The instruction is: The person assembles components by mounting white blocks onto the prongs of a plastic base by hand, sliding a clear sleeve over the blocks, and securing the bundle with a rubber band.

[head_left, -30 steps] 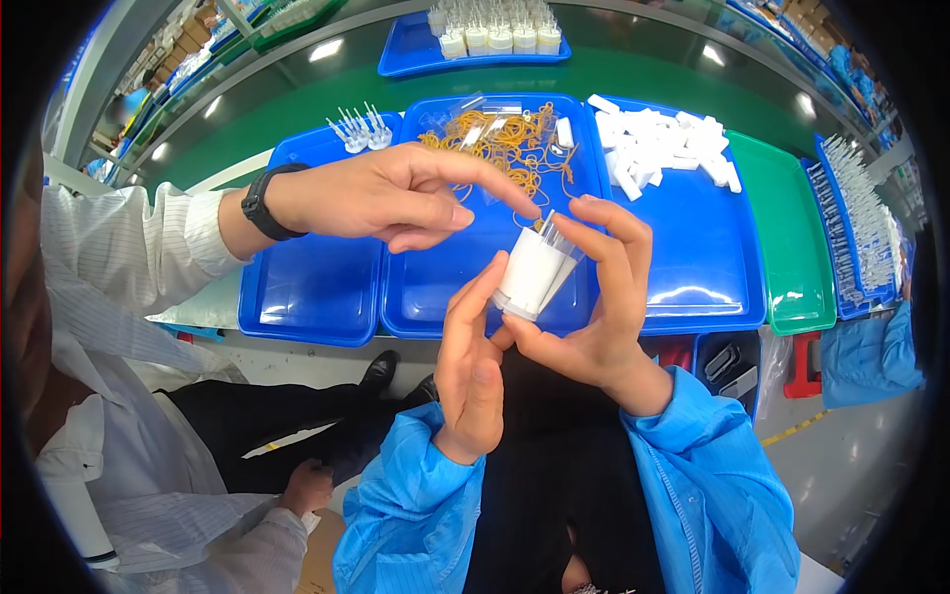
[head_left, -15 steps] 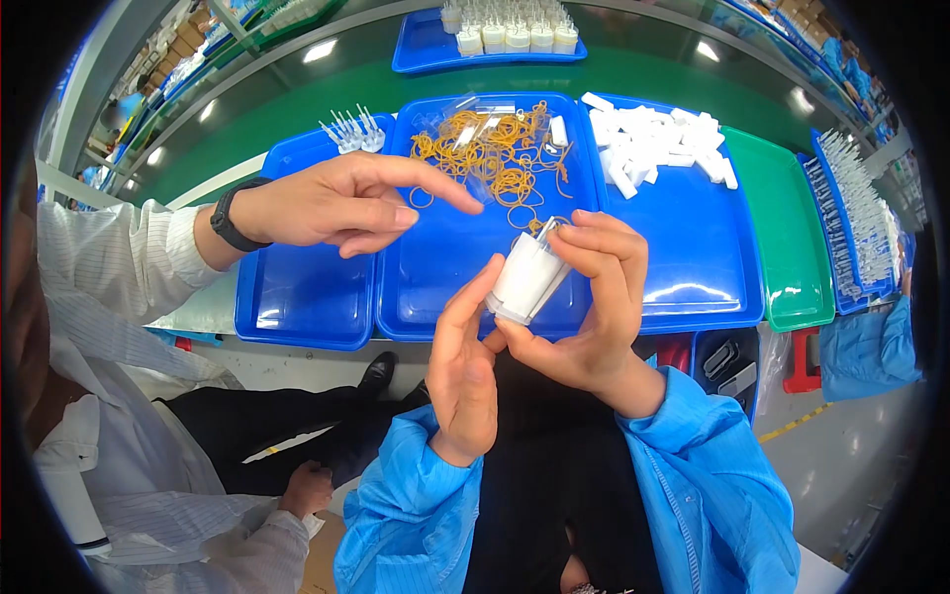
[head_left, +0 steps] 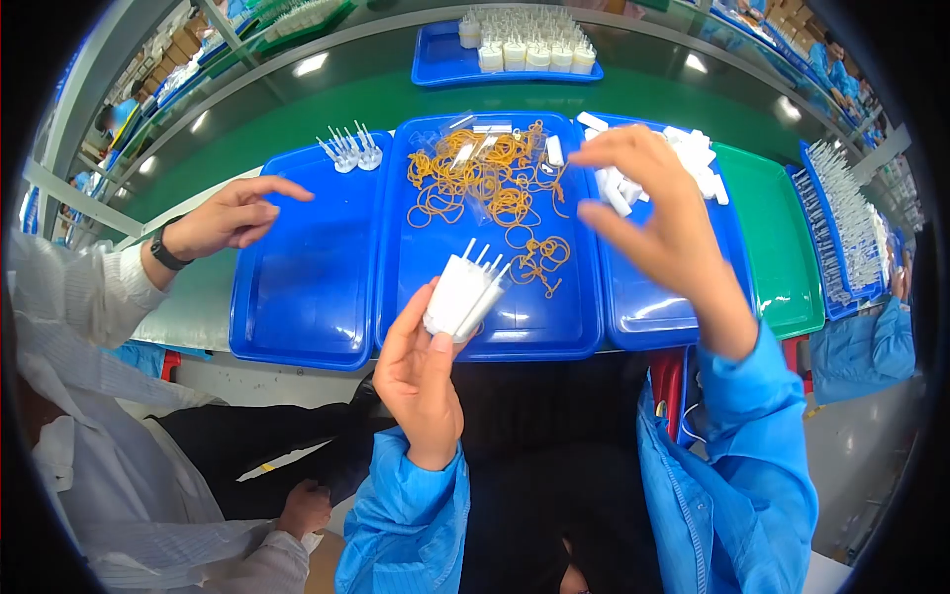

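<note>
One white pronged part [head_left: 453, 299] | left fingers [head_left: 437, 370] clamped on it | right fingers [head_left: 625, 151] apart

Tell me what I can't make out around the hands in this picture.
In the head view:
- Lower end of the white pronged piece: partly hidden by the left hand.
- Some white blocks: behind the right hand.
- Part of the middle blue tray: covered by tangled orange loops.
- Far-right tray's pins: too small to count.
</note>
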Available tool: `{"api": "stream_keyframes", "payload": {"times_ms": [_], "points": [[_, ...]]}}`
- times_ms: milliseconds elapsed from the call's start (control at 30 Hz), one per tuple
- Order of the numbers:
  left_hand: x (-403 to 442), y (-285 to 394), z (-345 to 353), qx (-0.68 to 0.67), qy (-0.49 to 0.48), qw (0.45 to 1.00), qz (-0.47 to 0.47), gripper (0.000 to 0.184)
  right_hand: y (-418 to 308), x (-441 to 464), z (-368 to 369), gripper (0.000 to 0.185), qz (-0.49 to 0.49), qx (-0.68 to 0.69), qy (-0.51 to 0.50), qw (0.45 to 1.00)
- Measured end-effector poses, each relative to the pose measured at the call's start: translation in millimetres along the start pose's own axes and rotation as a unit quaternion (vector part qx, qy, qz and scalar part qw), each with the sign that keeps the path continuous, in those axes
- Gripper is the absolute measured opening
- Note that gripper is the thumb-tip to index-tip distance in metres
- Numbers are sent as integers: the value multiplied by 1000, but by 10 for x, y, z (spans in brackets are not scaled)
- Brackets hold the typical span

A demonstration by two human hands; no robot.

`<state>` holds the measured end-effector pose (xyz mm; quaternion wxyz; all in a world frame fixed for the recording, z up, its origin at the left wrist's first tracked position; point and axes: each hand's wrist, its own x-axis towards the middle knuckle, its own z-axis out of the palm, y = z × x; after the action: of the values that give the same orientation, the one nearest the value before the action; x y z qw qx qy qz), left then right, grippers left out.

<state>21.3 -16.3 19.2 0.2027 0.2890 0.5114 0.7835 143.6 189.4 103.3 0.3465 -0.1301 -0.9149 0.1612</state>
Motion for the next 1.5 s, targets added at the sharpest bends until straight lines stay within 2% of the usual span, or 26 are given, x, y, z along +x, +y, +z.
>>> {"api": "stream_keyframes", "payload": {"times_ms": [67,100,167,200,267,333,400,467,533,600,667,733,867,933,967,1033,1067,1100,1133,1167,1233,1333,1400,1433,1500], "points": [[16,50,8,-74,25,995,-61,42,323,164,148,24,-19,-57,-15,998],[26,48,-2,-77,25,995,-61,42,526,229,270,22,-30,-86,-31,995],[56,47,-26,-189,12,973,-133,42,927,307,595,22,-6,-106,-64,992],[61,58,-35,-191,13,973,-131,42,1051,315,740,22,-8,-107,-64,992],[53,90,-65,-275,13,943,-188,42,1185,362,955,24,5,-150,-96,984],[50,53,-147,-286,0,938,-195,40,1259,389,1053,22,12,-181,-116,976],[65,56,-166,-264,-41,950,-161,37,1259,395,1116,20,21,-208,-142,968],[62,33,-138,-254,-12,956,-145,31,1278,426,1088,15,7,-206,-124,971],[40,-26,-140,-118,-9,991,-65,27,1293,425,1031,12,-8,-175,-104,979],[48,-100,-151,-113,0,992,-62,31,1230,398,946,11,51,-159,-102,981],[70,-149,-144,-13,-21,998,58,34,1240,327,934,10,72,-155,-121,978],[79,-71,-96,8,-28,998,63,36,1348,262,967,9,-40,-162,-98,981],[38,23,-33,70,-45,994,69,36,1273,242,917,11,-21,-114,-111,987],[19,12,-31,93,-55,990,86,36,1264,229,897,22,23,-123,-108,986],[12,1,-29,95,-57,989,97,35,1242,232,876,22,22,-122,-108,986],[6,0,-27,98,-56,988,109,34,1174,246,811,25,75,-63,-22,995],[2,10,-27,98,-54,988,107,32,1094,223,785,25,75,-62,-24,995],[2,13,-27,98,-52,988,105,31,968,185,750,22,178,143,11,973],[3,8,-25,96,-52,988,106,31,827,154,678,20,271,339,46,900],[-2,3,-22,103,-55,987,110,30,634,143,507,24,317,407,-13,857],[1,-23,2,103,-64,986,114,29,374,-14,365,25,318,566,-70,758],[-4,-61,45,108,-88,983,115,27,-40,-273,292,24,293,622,-96,720],[-6,-81,86,114,-99,981,121,26,-205,-409,298,24,252,612,-102,743],[-14,-97,104,111,-102,981,119,26,-251,-486,313,25,234,583,-101,771],[-18,-132,131,118,-79,981,136,27,-338,-540,314,25,220,572,-80,786]]}}
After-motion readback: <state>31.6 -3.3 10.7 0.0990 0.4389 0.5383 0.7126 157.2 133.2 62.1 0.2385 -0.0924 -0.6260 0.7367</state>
